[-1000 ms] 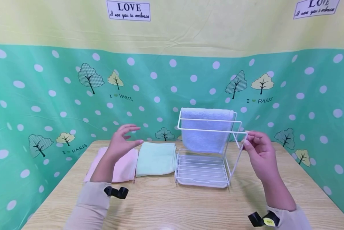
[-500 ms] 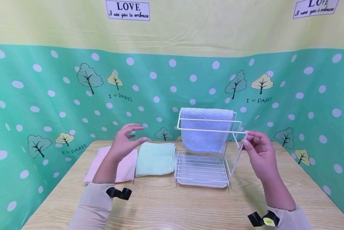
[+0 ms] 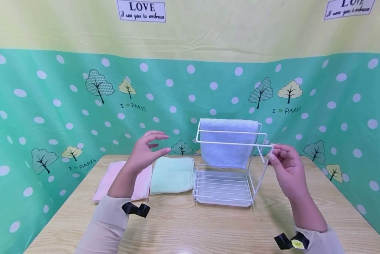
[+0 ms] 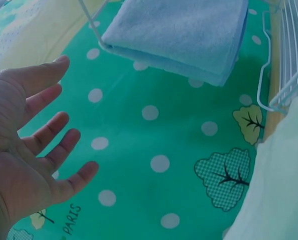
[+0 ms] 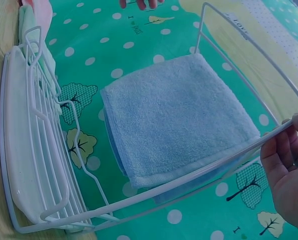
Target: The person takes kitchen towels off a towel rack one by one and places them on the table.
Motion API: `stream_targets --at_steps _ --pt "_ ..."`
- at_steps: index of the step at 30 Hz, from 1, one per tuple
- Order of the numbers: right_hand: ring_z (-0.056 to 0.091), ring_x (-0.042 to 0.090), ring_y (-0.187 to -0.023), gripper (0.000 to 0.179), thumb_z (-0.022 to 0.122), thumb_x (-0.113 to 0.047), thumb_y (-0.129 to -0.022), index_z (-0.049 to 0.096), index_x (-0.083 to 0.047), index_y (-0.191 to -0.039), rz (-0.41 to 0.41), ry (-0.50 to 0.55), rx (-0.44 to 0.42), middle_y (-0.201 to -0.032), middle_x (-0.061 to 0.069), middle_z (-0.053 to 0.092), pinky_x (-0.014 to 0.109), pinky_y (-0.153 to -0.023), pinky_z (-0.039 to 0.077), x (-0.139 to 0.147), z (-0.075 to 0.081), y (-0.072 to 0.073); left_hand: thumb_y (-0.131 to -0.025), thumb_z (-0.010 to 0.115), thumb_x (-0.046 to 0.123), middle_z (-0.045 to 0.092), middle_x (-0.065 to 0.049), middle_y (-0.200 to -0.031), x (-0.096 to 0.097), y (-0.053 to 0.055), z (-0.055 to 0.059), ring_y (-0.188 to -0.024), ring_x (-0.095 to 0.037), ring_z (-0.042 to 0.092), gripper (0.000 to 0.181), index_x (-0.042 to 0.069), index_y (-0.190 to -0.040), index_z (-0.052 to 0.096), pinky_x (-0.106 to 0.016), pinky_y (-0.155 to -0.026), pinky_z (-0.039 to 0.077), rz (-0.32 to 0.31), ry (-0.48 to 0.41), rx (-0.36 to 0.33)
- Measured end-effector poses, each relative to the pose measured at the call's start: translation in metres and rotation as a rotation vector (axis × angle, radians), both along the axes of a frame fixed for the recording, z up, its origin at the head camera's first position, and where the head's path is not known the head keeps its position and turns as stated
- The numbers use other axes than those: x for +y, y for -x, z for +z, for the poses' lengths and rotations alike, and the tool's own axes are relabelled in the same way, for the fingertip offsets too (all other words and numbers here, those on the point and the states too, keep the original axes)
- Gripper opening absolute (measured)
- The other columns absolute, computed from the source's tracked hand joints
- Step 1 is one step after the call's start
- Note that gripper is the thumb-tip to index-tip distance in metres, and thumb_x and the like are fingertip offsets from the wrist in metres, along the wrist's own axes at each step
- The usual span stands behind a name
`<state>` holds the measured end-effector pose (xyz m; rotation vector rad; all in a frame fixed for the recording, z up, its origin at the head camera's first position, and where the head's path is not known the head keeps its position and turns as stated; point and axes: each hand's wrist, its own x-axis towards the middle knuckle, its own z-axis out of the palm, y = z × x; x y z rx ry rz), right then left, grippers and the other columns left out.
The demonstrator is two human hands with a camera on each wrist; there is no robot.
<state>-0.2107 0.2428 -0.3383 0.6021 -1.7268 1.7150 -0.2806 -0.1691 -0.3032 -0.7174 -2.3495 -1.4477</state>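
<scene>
A white wire rack [image 3: 234,144] with a slatted base stands on the table. Over its rear top bar hangs a light blue towel [image 3: 226,151], folded over so both layers show in the left wrist view. My right hand [image 3: 288,169] pinches the rack's upper right front corner between thumb and fingers. My left hand [image 3: 146,151] hovers above the folded cloths, fingers spread and slightly bent, with nothing in it. Below it lie a folded mint green cloth [image 3: 172,176] and a folded pink cloth [image 3: 110,180], the pink one partly hidden by the left forearm.
A pale drip tray [image 3: 223,201] sits under the slats of the rack. The wooden table [image 3: 177,225] extends toward the front, and a green and yellow printed curtain [image 3: 164,91] hangs behind it and at both sides.
My left hand has moved to the right and slightly up, from above the pink cloth toward the mint cloth and the rack. The right hand keeps its hold; rack and towel have stayed put.
</scene>
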Motion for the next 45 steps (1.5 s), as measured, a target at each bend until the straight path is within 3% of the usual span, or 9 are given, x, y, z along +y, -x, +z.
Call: stream_targets --at_steps 11,18,26,30,38,45 --pt "0.057 0.014 -0.084 0.025 0.05 0.011 -0.096 0.052 0.008 -0.12 0.003 -0.003 -0.008 -0.097 0.008 0.057 0.019 -0.078 0.054 0.0 0.0 0.0 -0.083 0.08 0.022 0.054 -0.001 -0.128 0.017 0.002 0.016 -0.121 -0.02 0.047 0.039 0.011 -0.119 0.068 -0.047 -0.099 0.045 -0.048 0.014 0.049" --pt "0.058 0.015 -0.084 0.025 0.05 0.011 -0.096 0.049 0.012 -0.12 0.001 0.007 -0.015 -0.096 0.008 0.057 0.019 -0.077 0.054 -0.001 0.0 0.0 -0.083 0.079 0.02 0.056 -0.01 -0.128 0.03 0.0 0.024 -0.118 -0.021 0.05 0.037 0.009 -0.116 0.069 -0.048 -0.098 0.047 -0.06 0.005 0.067" --pt "0.058 0.018 -0.087 0.025 0.05 0.01 -0.096 0.051 0.009 -0.12 -0.059 -0.007 -0.061 -0.097 0.008 0.058 0.019 -0.079 0.054 -0.002 0.0 -0.001 -0.083 0.08 0.02 0.058 0.0 -0.122 0.045 -0.001 0.036 -0.116 -0.025 0.052 0.033 0.01 -0.113 0.071 -0.043 -0.096 0.049 -0.084 -0.011 0.068" --pt "0.059 0.018 -0.087 0.025 0.051 0.01 -0.096 0.05 0.011 -0.12 -0.054 -0.002 -0.051 -0.097 0.009 0.058 0.019 -0.078 0.054 -0.002 0.001 -0.001 -0.082 0.08 0.018 0.059 -0.001 -0.12 0.053 0.0 0.041 -0.115 -0.019 0.051 0.032 0.009 -0.112 0.071 -0.041 -0.095 0.05 -0.104 -0.016 0.078" --pt "0.058 0.015 -0.085 0.026 0.049 0.013 -0.095 0.044 0.017 -0.121 0.029 -0.009 0.02 -0.097 0.007 0.056 0.018 -0.078 0.054 -0.002 0.0 0.002 -0.081 0.081 0.018 0.061 0.0 -0.12 0.065 -0.002 0.052 -0.111 -0.02 0.054 0.034 0.009 -0.112 0.071 -0.038 -0.092 0.051 -0.113 0.013 0.091" --pt "0.058 0.015 -0.085 0.025 0.049 0.012 -0.096 0.047 0.014 -0.12 -0.002 -0.018 0.005 -0.096 0.007 0.057 0.018 -0.078 0.054 0.0 0.001 0.0 -0.082 0.08 0.019 0.061 0.0 -0.119 0.076 -0.002 0.062 -0.111 -0.018 0.055 0.035 0.007 -0.114 0.07 -0.036 -0.093 0.051 -0.144 0.033 0.082"
